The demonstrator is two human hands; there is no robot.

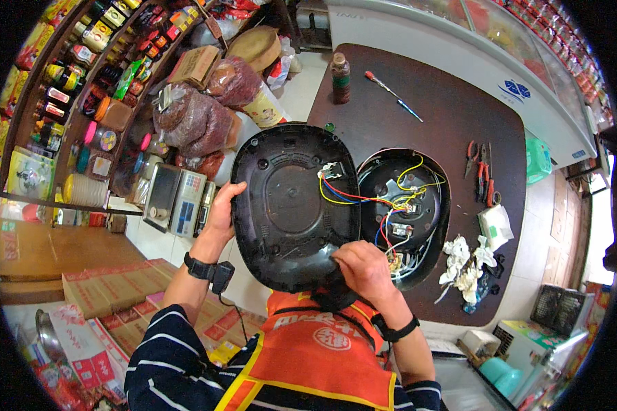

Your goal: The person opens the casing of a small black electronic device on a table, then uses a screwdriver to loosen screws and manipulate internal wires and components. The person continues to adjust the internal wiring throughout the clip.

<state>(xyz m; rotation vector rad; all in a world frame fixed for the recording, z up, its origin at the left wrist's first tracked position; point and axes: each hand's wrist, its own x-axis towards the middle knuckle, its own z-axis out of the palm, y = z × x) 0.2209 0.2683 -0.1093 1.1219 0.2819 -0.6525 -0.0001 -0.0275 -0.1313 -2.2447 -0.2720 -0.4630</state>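
Note:
A black plastic base cover from an appliance is tilted up in front of me, its inner side facing me. My left hand is closed on its left edge, thumb over the rim. At the lower right corner, my right hand has its fingers bent together against the cover. Red, blue and yellow wires run from a small socket on the cover to the opened appliance body, which resembles an upturned rice cooker. That body rests on the dark table, partly hidden behind the cover and my right hand.
On the brown table are a bottle, a screwdriver, pliers, crumpled tissues and a tissue pack. A scale, bagged goods and shelves stand at left; a white freezer is behind.

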